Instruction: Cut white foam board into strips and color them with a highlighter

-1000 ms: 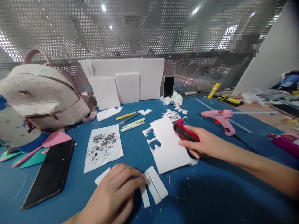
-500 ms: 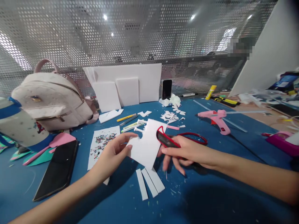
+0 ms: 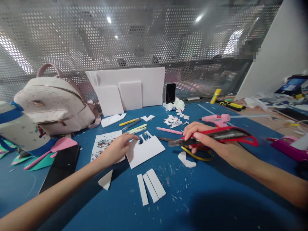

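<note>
My left hand rests on the left edge of a white foam board piece with notches cut along its top, pressing it flat on the blue mat. My right hand is closed around a red utility knife, held above the mat with its blade end pointing left toward the foam piece. Three white foam strips lie side by side just below the piece. Yellow-handled scissors lie under my right hand.
A pink glue gun, pens and foam scraps lie further back. A glitter-covered paper, a black phone and a white backpack are at the left. White boards lean on the mesh wall.
The foam piece went from being lifted in my left hand to lying flat on the mat. My right hand raised the red knife and turned it level, blade toward the piece.
</note>
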Tool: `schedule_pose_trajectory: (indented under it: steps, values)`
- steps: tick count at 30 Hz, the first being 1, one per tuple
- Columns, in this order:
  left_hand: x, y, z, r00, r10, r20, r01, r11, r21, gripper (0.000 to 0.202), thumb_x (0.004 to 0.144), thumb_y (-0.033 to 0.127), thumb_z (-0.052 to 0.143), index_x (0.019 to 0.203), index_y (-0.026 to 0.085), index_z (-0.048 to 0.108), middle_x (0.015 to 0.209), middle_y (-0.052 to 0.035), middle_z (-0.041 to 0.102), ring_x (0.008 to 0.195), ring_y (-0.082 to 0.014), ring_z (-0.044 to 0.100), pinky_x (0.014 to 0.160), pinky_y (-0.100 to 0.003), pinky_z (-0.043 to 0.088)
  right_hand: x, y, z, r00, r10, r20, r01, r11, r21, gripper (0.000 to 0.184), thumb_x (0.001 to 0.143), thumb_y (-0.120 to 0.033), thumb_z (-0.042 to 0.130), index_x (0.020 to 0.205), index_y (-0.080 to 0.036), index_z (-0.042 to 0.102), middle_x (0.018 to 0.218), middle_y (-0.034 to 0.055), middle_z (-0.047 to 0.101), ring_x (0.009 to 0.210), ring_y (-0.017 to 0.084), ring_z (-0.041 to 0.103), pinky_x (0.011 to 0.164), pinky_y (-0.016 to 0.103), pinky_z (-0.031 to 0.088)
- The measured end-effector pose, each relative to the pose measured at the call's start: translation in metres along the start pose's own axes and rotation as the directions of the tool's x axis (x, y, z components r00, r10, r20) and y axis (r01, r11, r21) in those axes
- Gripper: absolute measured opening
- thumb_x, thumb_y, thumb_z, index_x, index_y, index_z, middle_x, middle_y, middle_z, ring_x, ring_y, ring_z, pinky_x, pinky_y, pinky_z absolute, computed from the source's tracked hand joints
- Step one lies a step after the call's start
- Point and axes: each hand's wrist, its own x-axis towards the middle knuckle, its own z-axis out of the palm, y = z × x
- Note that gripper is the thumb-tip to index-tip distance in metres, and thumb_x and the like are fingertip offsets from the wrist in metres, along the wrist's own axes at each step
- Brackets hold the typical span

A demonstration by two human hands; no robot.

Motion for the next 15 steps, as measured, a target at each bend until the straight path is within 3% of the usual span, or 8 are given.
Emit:
schedule_pose_trajectory:
  steps: [2,4,9,15]
  values:
    - [-0.001,0.004,0.002,0.999,0.025,-0.037,-0.021,0.995,0.096,0.034,0.095,0.037,0.061,0.124,0.019,0.059,0.131,-0.0094,0.058,0.114,-0.0243,0.060,0.096,-0.048,0.052,0.004,0.006,0.006,1.000,-0.020,0.015,0.021,1.000,-0.017,0.021,0.096,-0.045,0.054,0.096,-0.025,0.062,0.109,0.0063,0.062,0.082,0.020,0.067,0.079,0.035,0.055]
    - [-0.003,0.013,0.005,0.996,0.080,-0.047,-0.072,0.984,0.165,0.035,0.094,0.034,0.062,0.126,0.019,0.058,0.139,-0.0100,0.053,0.123,-0.0275,0.055,0.101,-0.053,0.048,0.012,0.014,0.014,0.999,-0.044,0.009,0.044,0.998,-0.039,0.017,0.095,-0.041,0.057,0.100,-0.025,0.059,0.108,0.0062,0.062,0.083,0.021,0.069,0.075,0.035,0.056]
    - [-0.004,0.035,0.015,0.969,0.228,0.093,-0.241,0.955,0.172,0.033,0.097,0.025,0.059,0.129,0.021,0.057,0.147,-0.0100,0.049,0.130,-0.0280,0.052,0.103,-0.052,0.049,0.039,0.029,0.033,0.975,-0.220,-0.023,0.214,0.965,-0.153,0.014,0.097,-0.036,0.055,0.100,-0.023,0.059,0.102,0.0051,0.065,0.082,0.019,0.066,0.081,0.036,0.051]
    - [-0.004,0.034,0.026,0.960,0.248,0.130,-0.269,0.946,0.183,0.040,0.096,0.028,0.060,0.135,0.021,0.053,0.146,-0.0111,0.050,0.133,-0.0295,0.051,0.107,-0.056,0.045,0.059,0.025,0.046,0.948,-0.319,-0.002,0.310,0.924,-0.225,0.009,0.094,-0.030,0.058,0.096,-0.022,0.061,0.094,0.0032,0.064,0.088,0.020,0.061,0.082,0.035,0.045]
